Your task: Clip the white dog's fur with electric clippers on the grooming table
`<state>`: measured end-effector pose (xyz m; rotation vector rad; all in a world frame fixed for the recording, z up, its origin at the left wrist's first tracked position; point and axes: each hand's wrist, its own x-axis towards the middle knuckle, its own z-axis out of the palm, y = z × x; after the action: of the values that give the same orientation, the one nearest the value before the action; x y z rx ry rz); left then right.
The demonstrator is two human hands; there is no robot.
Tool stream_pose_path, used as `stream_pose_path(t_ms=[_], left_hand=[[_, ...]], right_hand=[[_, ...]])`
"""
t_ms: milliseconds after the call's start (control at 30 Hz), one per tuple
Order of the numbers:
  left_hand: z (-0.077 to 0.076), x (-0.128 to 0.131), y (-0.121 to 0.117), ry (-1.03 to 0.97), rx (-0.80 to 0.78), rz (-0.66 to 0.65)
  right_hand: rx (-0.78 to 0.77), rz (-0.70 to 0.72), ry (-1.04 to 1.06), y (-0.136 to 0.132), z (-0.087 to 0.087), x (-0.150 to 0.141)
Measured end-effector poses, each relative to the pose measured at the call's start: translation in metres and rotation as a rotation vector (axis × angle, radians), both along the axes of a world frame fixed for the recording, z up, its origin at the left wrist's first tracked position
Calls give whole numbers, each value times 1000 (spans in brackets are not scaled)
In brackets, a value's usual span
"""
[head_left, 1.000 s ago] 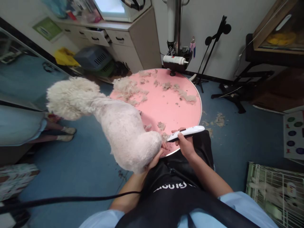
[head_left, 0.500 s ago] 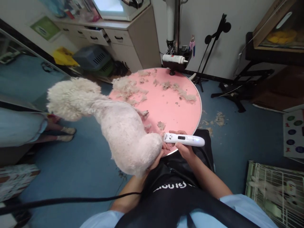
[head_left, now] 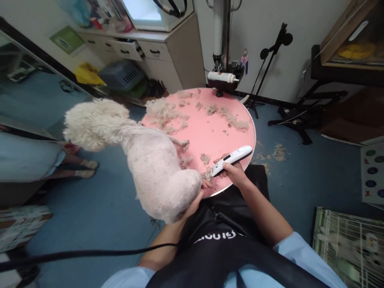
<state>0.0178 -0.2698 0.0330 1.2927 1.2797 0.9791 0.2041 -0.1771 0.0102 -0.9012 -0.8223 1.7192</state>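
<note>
A white dog (head_left: 159,160), clipped short on the body with a fluffy head, is on the round pink grooming table (head_left: 210,136), its head over the left side. My right hand (head_left: 235,172) is closed around a white hair clipper (head_left: 237,155), tilted with its blade end down to the left. That blade touches the shaggy hind paw (head_left: 207,175) of the dog. My left hand (head_left: 198,198) reaches behind the dog's rump and holds that hind leg from below. Part of its fingers is hidden by the thigh.
Clumps of cut hair (head_left: 163,112) lie across the table's far half. A white bottle (head_left: 222,77) rests at the post by the far rim. A black cord (head_left: 90,253) crosses at lower left. A wire cage (head_left: 345,244) stands at lower right, and a black stand (head_left: 267,68) by the wall.
My right hand has turned the clipper from level to slanting, its rear end swinging up and away from me. The hind paw's shaggy hair now shows at the blade. My left hand stays in place.
</note>
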Motion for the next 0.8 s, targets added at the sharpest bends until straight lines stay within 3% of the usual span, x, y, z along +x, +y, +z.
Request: stream_pose_path(t_ms=[167,367,533,800], left_hand=[[3,1,1,-1,-19,-30],[15,0,3,64,-62,-95],[19,1,4,32,-68,-93],[8,-4,5,42,-90,-73]], right_hand=[[-44,57,-64,15,6,-4],[31,182,-32,14,5,2],[38,30,10,9,5,5],[53,68,4,9,3,3]])
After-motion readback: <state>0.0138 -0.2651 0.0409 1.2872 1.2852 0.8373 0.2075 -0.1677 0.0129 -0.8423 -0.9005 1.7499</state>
